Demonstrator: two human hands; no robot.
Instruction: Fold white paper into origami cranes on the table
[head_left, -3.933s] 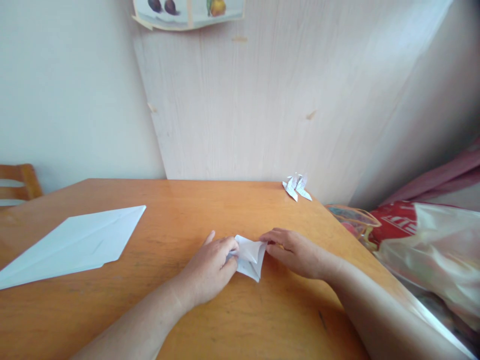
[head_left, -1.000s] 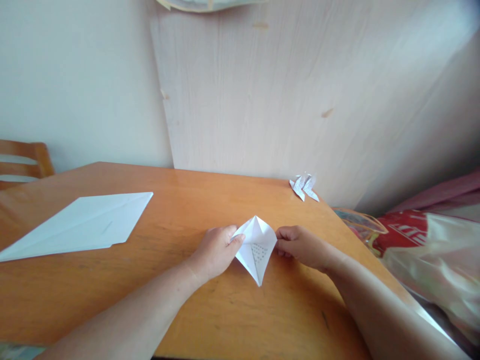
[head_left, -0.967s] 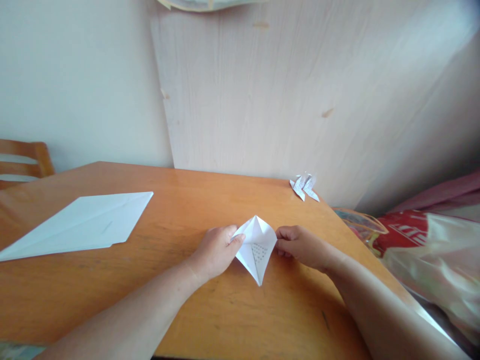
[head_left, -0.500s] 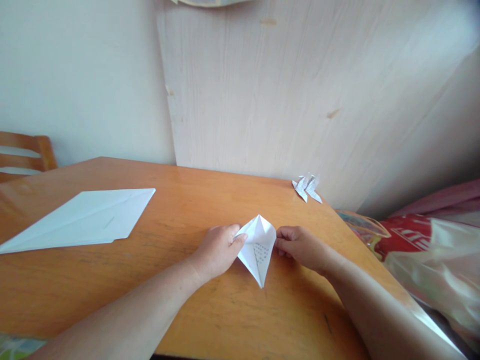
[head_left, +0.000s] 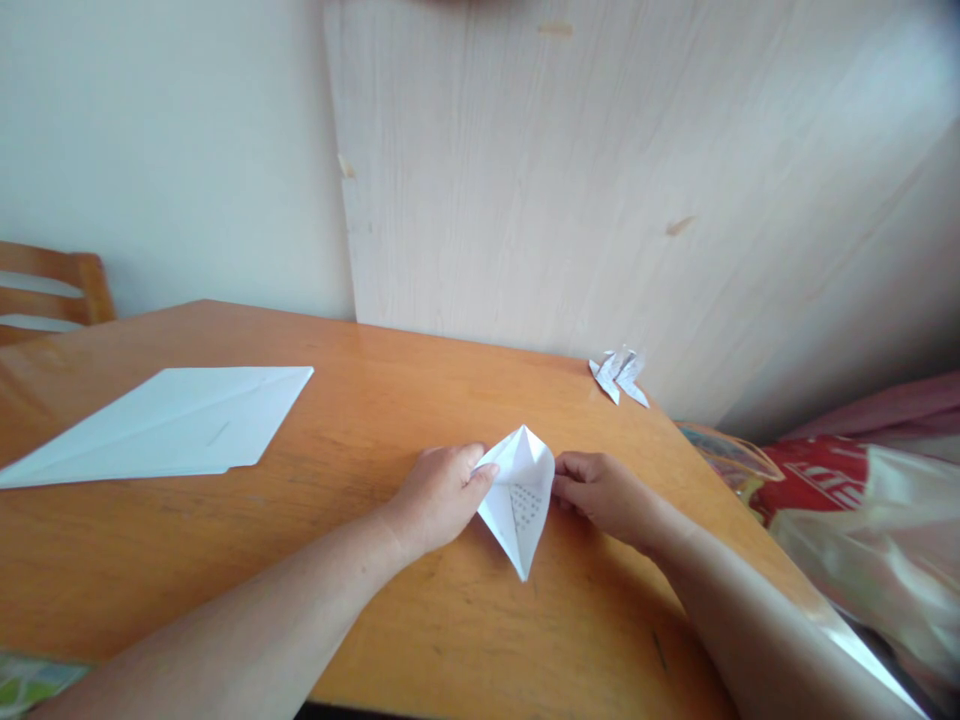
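Observation:
A folded white paper (head_left: 517, 500), diamond-shaped with a pointed lower tip and rows of writing on its inner face, is held just over the table. My left hand (head_left: 448, 497) pinches its left edge, thumb on the front face and fingers behind. On the other side, my right hand (head_left: 596, 490) has its fingers curled and closed at the paper's right edge; the fingertips are partly hidden behind it. The paper's right side bows outward near those fingers.
Large white paper sheets (head_left: 172, 425) lie at the left of the wooden table (head_left: 360, 610). Small folded paper pieces (head_left: 619, 375) sit at the back right corner by the wall. Bags, one red (head_left: 821, 490), stand beyond the right edge; a wooden chair (head_left: 56, 290) is behind at left.
The view has tilted and shifted slightly. Both hands keep their hold on the folded paper, whose right side looks a little more bowed.

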